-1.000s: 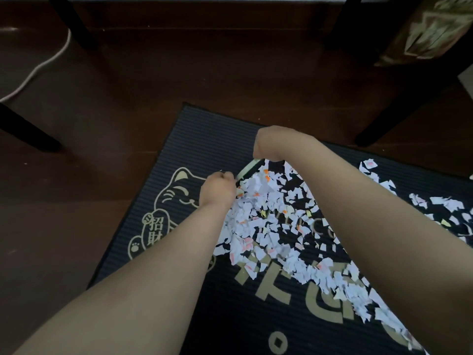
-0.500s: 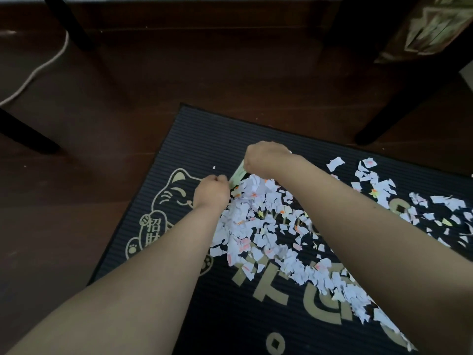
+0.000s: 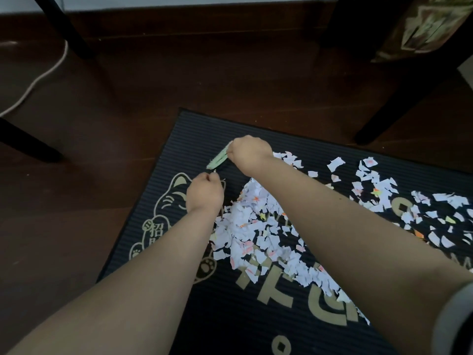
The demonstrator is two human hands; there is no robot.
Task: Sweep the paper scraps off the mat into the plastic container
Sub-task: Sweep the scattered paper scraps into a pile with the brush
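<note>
Now, seemingly mid-sweep, our right hand (image 3: 249, 155) grips a green tool (image 3: 217, 160) by the scraps (image 3: 256, 226) heaped on the mat (image 3: 204, 129), our left hand (image 3: 204, 194) curled, contents unclear; next we likely need the unseen container.

A home: dark wooden floor (image 3: 230, 78), furniture legs (image 3: 399, 98), lucky-cat mat (image 3: 194, 139).

Mat (image 3: 194, 139): black, ribbed, gold cat print at centre left; on dark wood floor (image 3: 204, 73)
Paper scraps (image 3: 256, 226): heaped at centre; looser scatter at right
Right hand (image 3: 249, 152): above centre; grips pale green strip (image 3: 218, 158) slanting down-left
Left hand (image 3: 204, 194): just below the strip's lower end; fingers curled, contents hidden
Cable (image 3: 38, 78): white; upper left
</note>
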